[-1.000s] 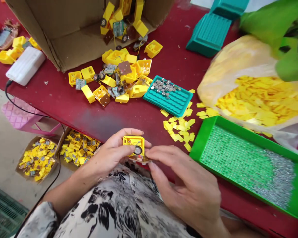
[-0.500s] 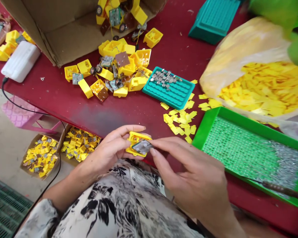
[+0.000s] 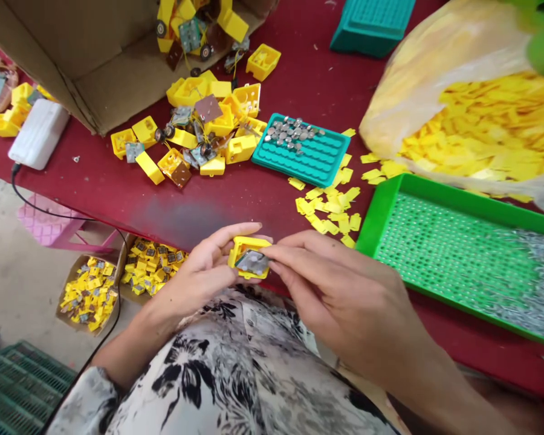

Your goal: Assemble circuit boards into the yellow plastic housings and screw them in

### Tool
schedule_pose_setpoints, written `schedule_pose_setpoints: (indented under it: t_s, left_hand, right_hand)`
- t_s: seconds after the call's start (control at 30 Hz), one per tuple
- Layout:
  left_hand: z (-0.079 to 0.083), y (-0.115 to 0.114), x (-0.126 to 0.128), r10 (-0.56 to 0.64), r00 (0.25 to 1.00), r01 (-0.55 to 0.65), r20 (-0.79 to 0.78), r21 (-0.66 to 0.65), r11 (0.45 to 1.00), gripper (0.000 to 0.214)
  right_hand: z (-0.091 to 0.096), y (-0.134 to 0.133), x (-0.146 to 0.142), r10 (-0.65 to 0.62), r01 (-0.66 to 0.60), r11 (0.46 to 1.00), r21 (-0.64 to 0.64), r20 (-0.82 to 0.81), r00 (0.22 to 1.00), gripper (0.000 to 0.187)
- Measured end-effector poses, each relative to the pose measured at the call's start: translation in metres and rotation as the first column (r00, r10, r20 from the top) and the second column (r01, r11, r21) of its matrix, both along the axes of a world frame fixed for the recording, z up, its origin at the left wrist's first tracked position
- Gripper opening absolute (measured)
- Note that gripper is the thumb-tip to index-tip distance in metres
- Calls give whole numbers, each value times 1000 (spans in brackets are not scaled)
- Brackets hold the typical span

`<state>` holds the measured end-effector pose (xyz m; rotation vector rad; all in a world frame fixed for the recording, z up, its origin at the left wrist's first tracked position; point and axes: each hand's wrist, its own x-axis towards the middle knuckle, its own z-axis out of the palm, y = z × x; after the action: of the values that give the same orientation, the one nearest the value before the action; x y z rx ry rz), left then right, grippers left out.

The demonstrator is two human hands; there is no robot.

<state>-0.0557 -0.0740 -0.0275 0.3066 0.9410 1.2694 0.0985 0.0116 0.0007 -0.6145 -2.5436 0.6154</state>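
Casing [image 3: 236, 246] of yellow plastic in the left hand [image 3: 204, 266], grey circuit board [image 3: 252, 263] slanting across its open face.
From where I stand, both are over the person's lap, just off the near edge of the red counter [image 3: 172, 208]. The left hand's fingers curl round the casing's left and far sides, gripping it with the open face up. On the right, the thumb and forefinger of the right hand [image 3: 344, 284] are pinched together on the board's right end. The board lies directly left of those fingertips, its long axis running roughly left to right, as the casing's seems to. It lies within the casing's outline; whether it touches the bottom, I can't tell.
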Motion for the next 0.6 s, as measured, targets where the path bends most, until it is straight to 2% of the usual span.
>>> schedule_pose_setpoints:
  t_s: [0.13,0.27,0.37,0.47,0.6]
  left_hand:
    - [2,-1,-2,-49,990,51,-131,13,999,53]
    - [4,0,-4,-78,975,77,-207,-10,997,58]
    - [5,1,-4,-84,967,78,-239,-36,996,60]
    - [7,1,-5,-81,966,76,-245,-28,997,59]
    - [8,1,-4,-41,977,43,-208,3,999,47]
  right_hand:
    - [3,7,2,47,-44,993,-107,26,999,20]
    - [5,12,1,67,-66,985,-158,-4,998,18]
    - [2,10,1,63,-61,990,-128,9,998,21]
    - [0,6,1,50,-50,998,-43,2,999,20]
    - [-1,4,1,57,-56,998,16,-29,998,16]
